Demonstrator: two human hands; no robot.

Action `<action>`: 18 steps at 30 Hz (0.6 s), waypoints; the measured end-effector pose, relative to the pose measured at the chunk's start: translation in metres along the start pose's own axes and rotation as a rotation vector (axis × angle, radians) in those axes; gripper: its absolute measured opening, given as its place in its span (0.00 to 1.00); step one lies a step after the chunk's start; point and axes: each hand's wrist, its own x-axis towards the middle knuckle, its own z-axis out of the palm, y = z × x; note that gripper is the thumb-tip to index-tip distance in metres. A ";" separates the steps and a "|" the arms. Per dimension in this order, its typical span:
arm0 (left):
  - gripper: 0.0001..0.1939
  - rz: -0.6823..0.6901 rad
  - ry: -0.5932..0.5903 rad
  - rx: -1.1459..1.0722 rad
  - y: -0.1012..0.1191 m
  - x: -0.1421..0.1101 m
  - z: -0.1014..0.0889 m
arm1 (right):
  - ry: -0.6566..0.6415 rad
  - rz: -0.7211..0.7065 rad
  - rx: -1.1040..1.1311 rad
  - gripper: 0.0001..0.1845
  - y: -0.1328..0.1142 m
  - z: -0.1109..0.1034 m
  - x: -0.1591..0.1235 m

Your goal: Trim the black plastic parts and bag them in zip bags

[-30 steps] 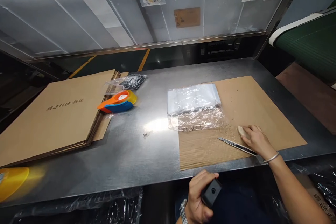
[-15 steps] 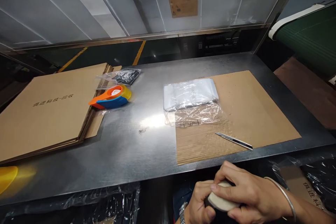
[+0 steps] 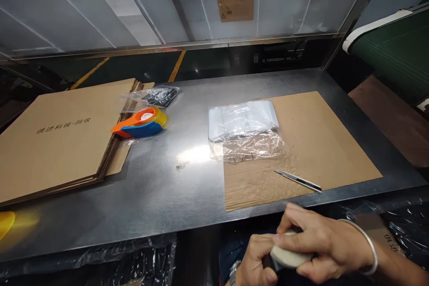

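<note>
Below the table's front edge, my left hand (image 3: 255,259) and my right hand (image 3: 323,242) are both closed around a small rounded off-white and black object (image 3: 291,257). Its kind does not show, since my fingers cover much of it. My right thumb lies across its pale top, while the left fingers grip its dark left end. On the table just beyond my hands, a slim utility knife (image 3: 298,181) rests on a flat cardboard sheet (image 3: 335,143). A pack of clear plastic bags (image 3: 243,120) lies partly on that sheet.
A steel table (image 3: 161,187) carries stacked flat cardboard (image 3: 63,147) on the left. Beside the stack are an orange and blue tape dispenser (image 3: 142,124) and a clear bag with dark contents (image 3: 161,96). Black plastic-lined containers (image 3: 134,257) stand below the front edge; a green conveyor (image 3: 395,49) is at right.
Both hands have shifted slightly to the right with the pale and black object, which stays between them. Things on the table keep their places; the view has moved a little.
</note>
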 end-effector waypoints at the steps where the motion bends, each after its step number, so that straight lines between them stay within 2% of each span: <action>1: 0.33 -0.019 0.009 0.016 0.001 -0.001 -0.001 | -0.003 0.031 0.013 0.25 0.001 -0.001 0.000; 3: 0.33 -0.051 0.009 0.020 0.002 -0.001 -0.002 | 0.011 0.022 0.019 0.26 0.003 -0.002 0.000; 7: 0.33 -0.064 0.001 -0.026 0.001 -0.002 -0.003 | 0.010 -0.090 -0.003 0.25 0.006 -0.002 0.006; 11: 0.33 -0.091 0.041 0.000 0.000 -0.002 -0.003 | -0.007 0.056 0.021 0.24 0.006 -0.005 0.005; 12: 0.32 -0.094 0.037 -0.002 -0.001 -0.001 -0.002 | 0.001 0.058 0.024 0.24 0.006 -0.005 0.005; 16: 0.32 -0.082 0.018 -0.020 -0.002 -0.001 -0.002 | 0.023 -0.080 0.008 0.23 0.008 -0.004 0.008; 18: 0.32 -0.078 0.035 -0.004 -0.002 -0.001 -0.003 | 0.004 -0.032 0.020 0.24 0.009 -0.004 0.007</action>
